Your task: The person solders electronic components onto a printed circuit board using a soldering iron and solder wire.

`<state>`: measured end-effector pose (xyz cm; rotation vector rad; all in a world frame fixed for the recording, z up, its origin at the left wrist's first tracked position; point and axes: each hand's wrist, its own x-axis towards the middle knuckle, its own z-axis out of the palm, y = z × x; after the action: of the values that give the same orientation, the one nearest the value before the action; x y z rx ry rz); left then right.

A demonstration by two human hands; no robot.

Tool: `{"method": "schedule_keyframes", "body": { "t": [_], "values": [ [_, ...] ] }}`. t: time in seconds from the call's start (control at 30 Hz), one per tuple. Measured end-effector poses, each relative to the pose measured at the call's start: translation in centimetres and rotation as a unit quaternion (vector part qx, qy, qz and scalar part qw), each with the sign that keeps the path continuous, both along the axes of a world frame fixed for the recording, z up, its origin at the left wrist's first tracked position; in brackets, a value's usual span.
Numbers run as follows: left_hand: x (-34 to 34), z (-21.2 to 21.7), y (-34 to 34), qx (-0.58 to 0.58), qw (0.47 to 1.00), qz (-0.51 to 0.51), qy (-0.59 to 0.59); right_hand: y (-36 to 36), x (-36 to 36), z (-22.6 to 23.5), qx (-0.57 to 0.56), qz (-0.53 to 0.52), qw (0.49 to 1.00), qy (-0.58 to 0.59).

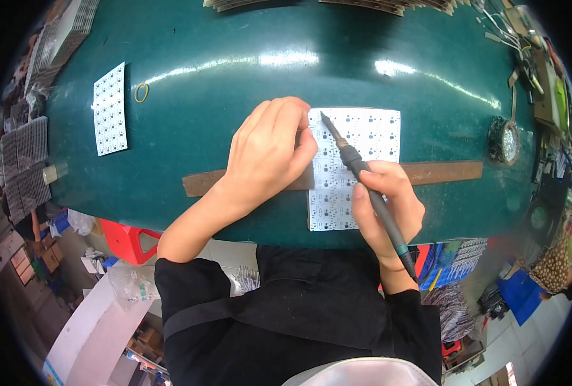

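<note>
Your left hand (267,151) presses flat on the white panel (363,138), which lies across a brown strip (447,172) on the green table (234,64). Your right hand (386,206) grips a soldering iron (363,177), tip over the panel. 1 spare panel (110,109) and a rubber band (142,92) lie well left; a tape roll (503,139) sits right.

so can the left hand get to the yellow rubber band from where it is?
Probably yes. The left hand rests on the white board, and only bare green tabletop lies between it and the rubber band further left.
</note>
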<state>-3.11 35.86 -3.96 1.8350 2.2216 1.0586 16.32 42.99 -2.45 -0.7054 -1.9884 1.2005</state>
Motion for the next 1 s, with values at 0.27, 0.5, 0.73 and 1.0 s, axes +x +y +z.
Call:
{"method": "schedule_keyframes", "body": {
  "t": [0.27, 0.5, 0.73, 1.0],
  "values": [
    [0.6, -0.1, -0.4, -0.001, 1.000, 0.007, 0.021, -1.0, 1.5, -0.2, -0.021, 0.001, 0.999, 0.026],
    [1.1, -0.1, -0.3, -0.016, 0.999, 0.022, 0.043, -1.1, 1.5, -0.5, -0.020, 0.005, 1.000, 0.020],
    [1.2, 0.2, -0.4, -0.047, 0.999, 0.021, 0.016, -1.7, 1.5, 0.0, -0.030, 0.004, 0.999, 0.017],
    [0.8, 1.0, -0.7, -0.118, 0.990, 0.004, -0.080, -1.3, 4.9, -0.9, 0.011, -0.062, 0.998, 0.011]
  ]
}}
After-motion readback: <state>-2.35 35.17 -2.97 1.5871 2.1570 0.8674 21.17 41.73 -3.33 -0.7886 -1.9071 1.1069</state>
